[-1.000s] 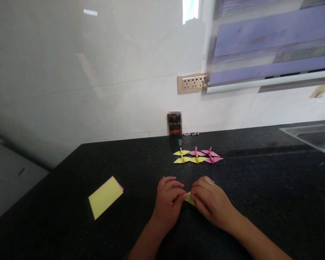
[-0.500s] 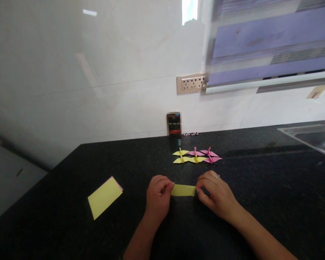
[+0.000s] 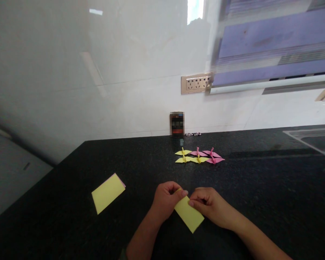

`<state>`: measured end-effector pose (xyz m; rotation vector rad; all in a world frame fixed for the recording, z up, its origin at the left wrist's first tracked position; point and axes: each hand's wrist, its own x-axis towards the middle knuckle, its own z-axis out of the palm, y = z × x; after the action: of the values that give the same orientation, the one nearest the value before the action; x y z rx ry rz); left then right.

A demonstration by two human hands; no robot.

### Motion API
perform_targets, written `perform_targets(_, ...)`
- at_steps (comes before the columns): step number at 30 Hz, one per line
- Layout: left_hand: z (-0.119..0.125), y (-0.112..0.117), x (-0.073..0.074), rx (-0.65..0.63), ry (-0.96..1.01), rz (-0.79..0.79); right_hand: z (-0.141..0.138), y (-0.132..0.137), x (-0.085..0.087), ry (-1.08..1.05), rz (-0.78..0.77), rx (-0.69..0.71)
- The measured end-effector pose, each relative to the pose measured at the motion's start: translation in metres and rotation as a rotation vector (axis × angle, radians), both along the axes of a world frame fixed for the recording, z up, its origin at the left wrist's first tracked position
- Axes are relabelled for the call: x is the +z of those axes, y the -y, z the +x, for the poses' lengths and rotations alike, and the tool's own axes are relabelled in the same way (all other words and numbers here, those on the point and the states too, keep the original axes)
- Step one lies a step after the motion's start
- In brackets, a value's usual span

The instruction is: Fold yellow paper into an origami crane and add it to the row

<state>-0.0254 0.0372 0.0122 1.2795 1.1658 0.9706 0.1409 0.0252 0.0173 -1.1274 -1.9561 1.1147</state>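
A folded yellow paper [image 3: 189, 215] is held just above the black countertop [image 3: 260, 195], slanting down toward me. My left hand [image 3: 166, 200] pinches its far upper end between thumb and fingers. My right hand [image 3: 209, 206] pinches the same paper along its right edge, fingers curled. Both hands are closed on it, close together near the counter's front.
Several small folded paper cranes, yellow [image 3: 183, 156] and pink [image 3: 212, 157], sit in rows behind my hands. A stack of yellow and pink paper sheets [image 3: 107, 192] lies to the left. A dark box [image 3: 177, 124] leans on the wall. A sink [image 3: 314, 139] is at far right.
The paper was pulled out from a small wad into a strip held level between my hands, then turned; it now shows as a wider rectangle slanting toward me, hands back together.
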Motion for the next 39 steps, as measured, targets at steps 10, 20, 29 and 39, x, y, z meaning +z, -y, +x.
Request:
perform_targets(10, 0.003, 0.003, 0.000, 0.021, 0.218, -0.110, -0.009, -0.004, -0.009, -0.330, -0.249, -0.222)
perform_targets(20, 0.008, 0.005, -0.002, 0.003, 0.174, -0.059, -0.005, -0.003, -0.012, -0.380, -0.231, -0.201)
perform_targets(29, 0.006, 0.005, 0.002, 0.040, 0.115, -0.022, -0.005, -0.003, -0.014, -0.327, -0.209, -0.200)
perform_targets(39, 0.008, 0.004, -0.010, -0.036, 0.049, -0.037, -0.004, -0.004, -0.011, -0.417, -0.255, -0.298)
